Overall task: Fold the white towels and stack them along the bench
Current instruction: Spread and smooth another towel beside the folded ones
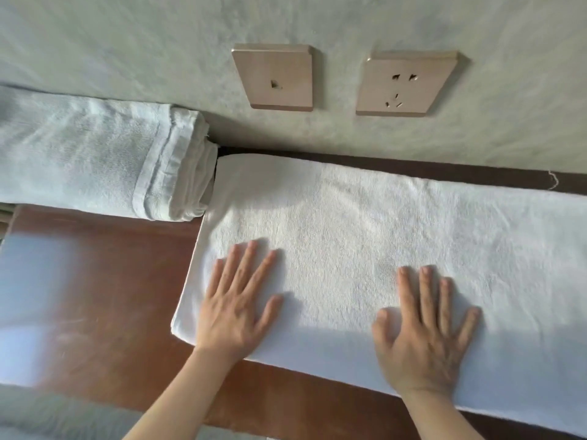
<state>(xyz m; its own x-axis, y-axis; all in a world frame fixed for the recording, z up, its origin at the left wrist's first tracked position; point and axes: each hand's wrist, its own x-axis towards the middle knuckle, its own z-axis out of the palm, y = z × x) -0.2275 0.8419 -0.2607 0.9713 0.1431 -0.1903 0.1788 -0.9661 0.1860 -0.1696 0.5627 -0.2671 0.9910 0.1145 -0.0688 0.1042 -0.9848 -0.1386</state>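
Left hand: flat, fingers spread, gripping nothing, pressing the folded white towel near its left end, probably smoothing the fold. Right hand: same, further right. Towel lies on the wooden bench, butted against the folded towel stack to its left.

A folded white towel lies lengthwise on the reddish-brown bench, its far edge close to the pale wall. The left hand presses flat on the towel near its left end, fingers spread; the right hand presses flat further right, at the near edge. Left of the towel, touching its far corner, sits a stack of folded towels. Above the towel, two beige wall plates: a socket and what may be a data outlet
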